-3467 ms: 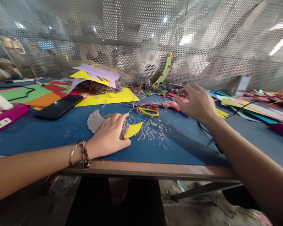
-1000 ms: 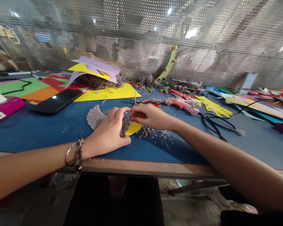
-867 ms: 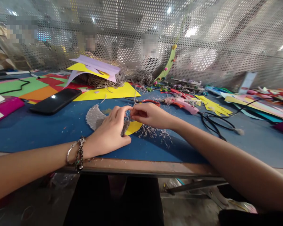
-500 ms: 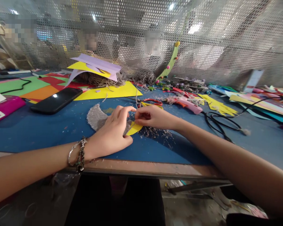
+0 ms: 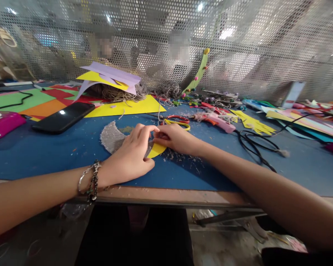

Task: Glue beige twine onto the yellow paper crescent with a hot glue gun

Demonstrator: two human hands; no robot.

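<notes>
And here the crescent [image 5: 109,137] is pinned on the blue surface [image 5: 80,157], its left part covered in grey fibre, its right end left bare and yellow. Trouble could be met from here: if the pressure from the left hand [image 5: 131,149] is eased, the crescent could be skewed by any tug made at the right end. The fingers are crowded together at the border between grey and yellow, so fibre laid there could be smudged or lifted by a brushing fingertip. Loose scraps [image 5: 188,159] are scattered just right of the yellow end, and, should any glue there be wet, stray bits could easily be picked up. The scissors [image 5: 180,122] are parked just beyond the right hand [image 5: 177,138], and their handles could be knocked by a careless swing.

Now for the positions! The crescent is found under the left hand, its middle hidden by the palm and fingers, its grey tip shown to the left. The left hand is held partly open, arched, thumb set apart at the near side; it seems to be pressed down rather than wrapped round. The right hand is half curled at the far side of the yellow end, fingertips drawn close; whether a strand is pinched there cannot be told.
</notes>
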